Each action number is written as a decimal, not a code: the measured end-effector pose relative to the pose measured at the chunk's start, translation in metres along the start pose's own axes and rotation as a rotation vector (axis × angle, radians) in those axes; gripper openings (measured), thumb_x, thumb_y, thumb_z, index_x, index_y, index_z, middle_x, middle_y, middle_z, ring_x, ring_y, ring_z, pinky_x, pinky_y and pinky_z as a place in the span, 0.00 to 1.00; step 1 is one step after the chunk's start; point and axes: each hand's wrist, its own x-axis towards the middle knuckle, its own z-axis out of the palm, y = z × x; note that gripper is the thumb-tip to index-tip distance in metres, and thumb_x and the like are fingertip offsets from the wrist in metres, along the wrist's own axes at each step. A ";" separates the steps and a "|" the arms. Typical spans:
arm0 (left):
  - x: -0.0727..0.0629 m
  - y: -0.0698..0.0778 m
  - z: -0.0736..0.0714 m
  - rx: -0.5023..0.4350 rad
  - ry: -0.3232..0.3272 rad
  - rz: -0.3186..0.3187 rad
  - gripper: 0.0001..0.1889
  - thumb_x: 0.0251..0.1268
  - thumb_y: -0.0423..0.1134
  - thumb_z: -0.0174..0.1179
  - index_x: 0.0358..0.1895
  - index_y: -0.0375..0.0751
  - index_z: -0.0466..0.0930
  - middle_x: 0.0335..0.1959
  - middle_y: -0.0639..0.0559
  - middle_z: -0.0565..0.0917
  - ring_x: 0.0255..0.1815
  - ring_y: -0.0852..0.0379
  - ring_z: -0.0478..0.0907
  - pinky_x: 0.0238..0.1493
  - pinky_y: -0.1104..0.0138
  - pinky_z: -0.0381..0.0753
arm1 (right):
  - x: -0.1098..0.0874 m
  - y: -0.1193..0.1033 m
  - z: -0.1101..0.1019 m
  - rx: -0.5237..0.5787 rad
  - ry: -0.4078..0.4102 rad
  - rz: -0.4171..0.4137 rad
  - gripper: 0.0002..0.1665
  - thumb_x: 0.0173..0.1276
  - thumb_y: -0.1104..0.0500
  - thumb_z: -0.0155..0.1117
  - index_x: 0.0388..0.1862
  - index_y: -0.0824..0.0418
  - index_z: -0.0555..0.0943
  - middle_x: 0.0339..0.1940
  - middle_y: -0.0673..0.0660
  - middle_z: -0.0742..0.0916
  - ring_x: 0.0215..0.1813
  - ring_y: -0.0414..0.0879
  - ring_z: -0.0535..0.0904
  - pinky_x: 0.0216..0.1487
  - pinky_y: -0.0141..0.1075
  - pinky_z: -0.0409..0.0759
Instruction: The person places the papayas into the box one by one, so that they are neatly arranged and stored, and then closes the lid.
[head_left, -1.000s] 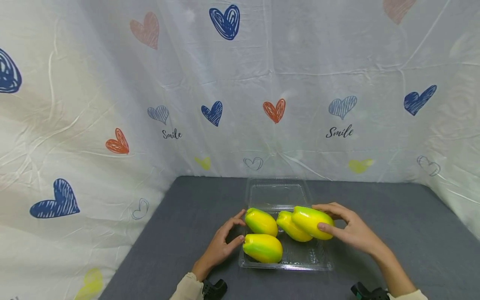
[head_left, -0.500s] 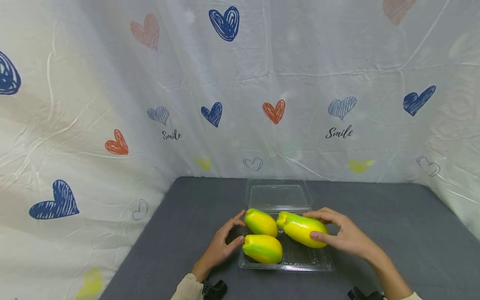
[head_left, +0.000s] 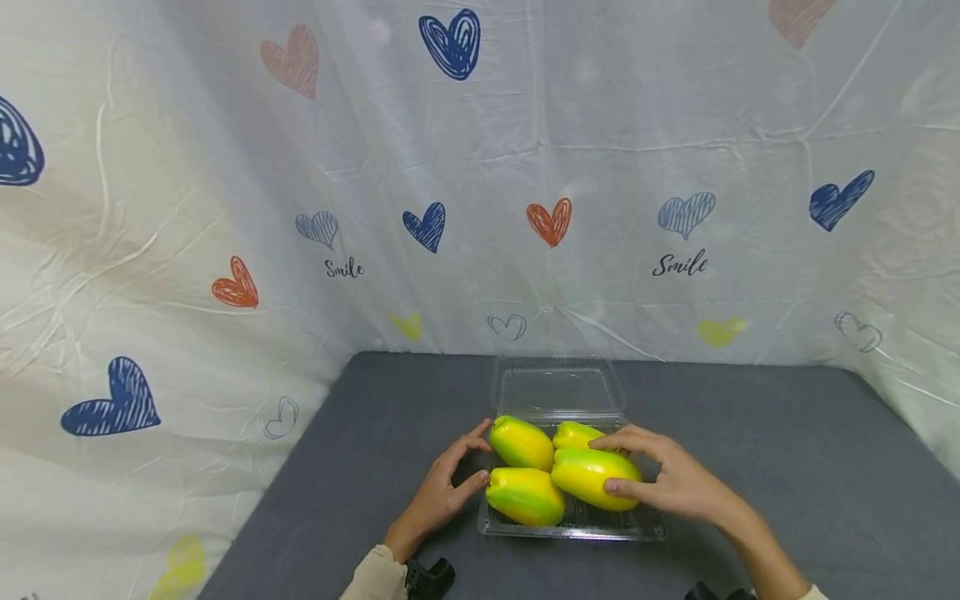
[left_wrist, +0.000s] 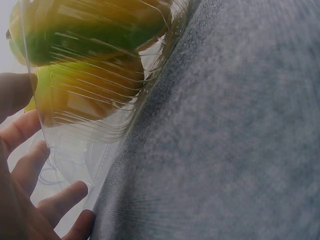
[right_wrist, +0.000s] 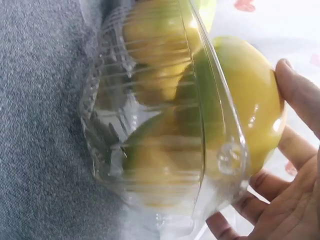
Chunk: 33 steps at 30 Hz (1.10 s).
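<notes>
My right hand (head_left: 667,475) grips a yellow-green papaya (head_left: 588,477), thumb on its near side and fingers over the far side. That papaya is low over the right half of a clear plastic clamshell box (head_left: 577,532); whether it rests on the bottom cannot be told. Behind it, partly hidden by my fingers, lies another papaya (head_left: 573,435). Two more papayas, a rear one (head_left: 522,443) and a front one (head_left: 527,497), fill the box's left half. My left hand (head_left: 442,492) rests at the box's left rim, fingers spread, thumb and fingertips touching the clear wall (left_wrist: 85,100).
The box's clear lid (head_left: 558,390) is raised at the back, towards the patterned curtain (head_left: 480,250). A dark grey cloth (head_left: 750,417) covers the table around the box. Each wrist wears a black camera, the left one (head_left: 429,578) fully in sight.
My right hand has brought its papaya leftward and nearer to me, down from above the right rear papaya to in front of it. The left hand has stayed at the rim.
</notes>
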 end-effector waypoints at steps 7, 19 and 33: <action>0.000 0.001 0.000 -0.001 -0.001 -0.006 0.14 0.76 0.42 0.58 0.60 0.52 0.74 0.82 0.57 0.60 0.84 0.50 0.55 0.79 0.40 0.55 | 0.000 -0.002 0.001 -0.085 -0.009 0.036 0.27 0.60 0.46 0.78 0.59 0.40 0.83 0.55 0.40 0.86 0.50 0.31 0.78 0.54 0.48 0.66; 0.000 0.000 0.001 -0.006 -0.006 -0.010 0.14 0.76 0.42 0.58 0.60 0.56 0.73 0.82 0.58 0.60 0.84 0.51 0.54 0.79 0.41 0.56 | -0.002 -0.001 0.001 -0.082 -0.073 0.005 0.27 0.59 0.42 0.78 0.56 0.43 0.82 0.48 0.36 0.84 0.45 0.36 0.76 0.50 0.39 0.59; -0.001 -0.003 0.001 -0.001 0.002 0.006 0.14 0.76 0.42 0.58 0.60 0.59 0.73 0.82 0.56 0.60 0.84 0.50 0.55 0.80 0.46 0.57 | -0.003 -0.003 -0.001 -0.069 -0.081 -0.020 0.26 0.58 0.41 0.78 0.54 0.42 0.82 0.47 0.35 0.85 0.42 0.34 0.75 0.48 0.36 0.57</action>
